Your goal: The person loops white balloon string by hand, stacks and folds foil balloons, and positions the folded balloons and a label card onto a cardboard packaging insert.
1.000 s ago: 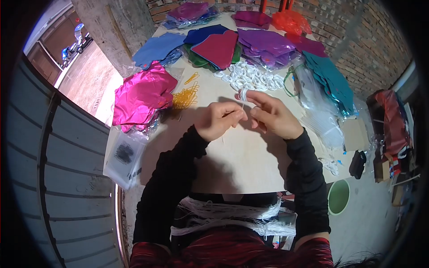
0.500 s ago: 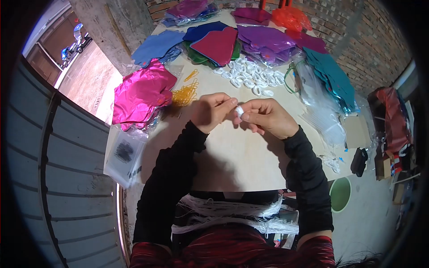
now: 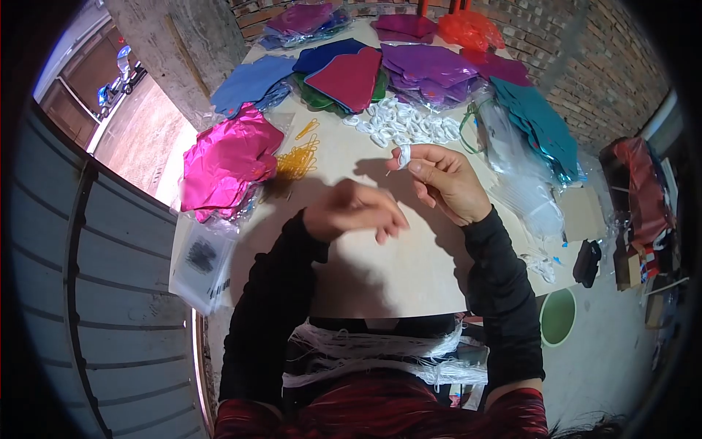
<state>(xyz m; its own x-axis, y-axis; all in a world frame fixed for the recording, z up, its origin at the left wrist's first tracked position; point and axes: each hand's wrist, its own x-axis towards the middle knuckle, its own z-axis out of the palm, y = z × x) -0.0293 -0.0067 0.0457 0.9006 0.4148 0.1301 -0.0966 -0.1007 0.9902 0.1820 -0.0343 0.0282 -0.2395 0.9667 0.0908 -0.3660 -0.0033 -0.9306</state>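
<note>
Okay, nearest first: hanks of white cord (image 3: 380, 340) sit between the torso and the pale tabletop (image 3: 417, 293), probably for short reach. Left hand (image 3: 358, 211) hovers over the board, blurred, fingers loosely parted, nothing visible in it. Right hand (image 3: 452, 183) is raised to its right, thumb closed against the fingers on a small white cord coil (image 3: 404, 156). Grip presumably keeps the turns bunched; can't tell if it's looped on a finger or just pinched. Short tail pokes out below. Yellow wire clips (image 3: 296, 162) lie left, next to crumpled pink foil (image 3: 230, 157). Beyond the right hand: heap of similar white coils (image 3: 409, 121), looks like one collecting spot. Past that, crimson fabric cutout (image 3: 347, 77) and purple stack (image 3: 428, 66), seemingly parked back to keep working space.
</note>
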